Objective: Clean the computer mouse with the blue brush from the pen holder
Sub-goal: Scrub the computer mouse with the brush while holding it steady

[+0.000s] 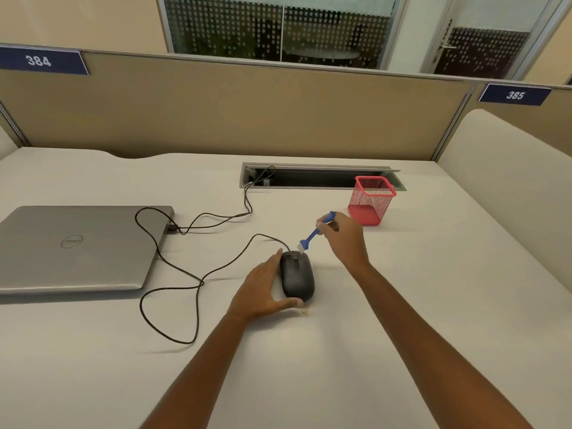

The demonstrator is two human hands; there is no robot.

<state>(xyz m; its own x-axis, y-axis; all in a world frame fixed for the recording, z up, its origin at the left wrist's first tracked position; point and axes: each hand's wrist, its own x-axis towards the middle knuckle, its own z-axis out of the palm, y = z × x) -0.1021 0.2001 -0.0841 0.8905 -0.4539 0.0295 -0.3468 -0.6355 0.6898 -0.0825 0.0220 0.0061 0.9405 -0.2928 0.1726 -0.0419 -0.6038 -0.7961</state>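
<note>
On a white desk [402,305], the left hand [263,289] cups the black computer mouse [297,277], fingers straight along its side, thumb behind. The right hand [343,236] pinches a blue brush [312,235], bristles touching the mouse's front. A red pen holder [370,201] stands nearby.

The left blue sign [38,61] reads 384, the right blue sign [514,95] 385, the laptop lid [72,241] Dell.

two hands out there, the left hand [263,289] and the right hand [343,236]. one mouse [297,278], one blue brush [312,235], one red pen holder [370,201], one laptop [77,249]. two cables, the mouse cable [173,264] and the laptop cable [216,216]. two number plates, 384 [40,61] and 385 [514,95].
</note>
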